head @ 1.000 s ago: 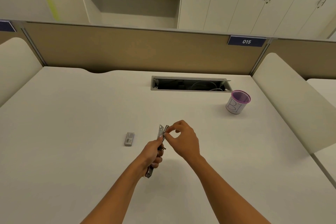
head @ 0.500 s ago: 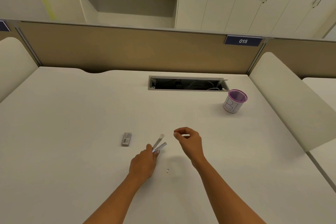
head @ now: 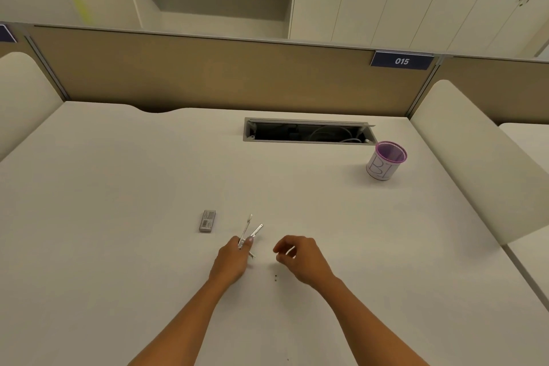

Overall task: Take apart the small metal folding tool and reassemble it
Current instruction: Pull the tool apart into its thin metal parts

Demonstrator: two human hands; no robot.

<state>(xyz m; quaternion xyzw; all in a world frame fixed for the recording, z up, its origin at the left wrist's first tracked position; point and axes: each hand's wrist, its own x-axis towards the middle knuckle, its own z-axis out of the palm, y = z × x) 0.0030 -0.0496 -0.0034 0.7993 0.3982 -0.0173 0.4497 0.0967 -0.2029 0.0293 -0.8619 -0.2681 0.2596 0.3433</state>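
Note:
The small metal folding tool (head: 250, 230) is held low over the white desk (head: 118, 187), its two thin silver arms spread in a V that points away from me. My left hand (head: 231, 260) grips its near end. My right hand (head: 300, 257) hovers just to the right, apart from the tool, fingers curled with thumb and forefinger close together; I cannot tell whether it holds anything. A tiny dark part (head: 275, 277), perhaps a screw, lies on the desk between my hands.
A small grey box (head: 207, 221) lies left of the tool. A purple-rimmed mesh cup (head: 385, 161) stands at the back right. An open cable slot (head: 309, 131) is cut into the desk near the tan partition. Padded side panels flank the desk.
My hands have separated: the right hand left the tool's tip and dropped down to the right. The left hand lowered the tool toward the desk, arms now spread. A tiny part appeared on the desk.

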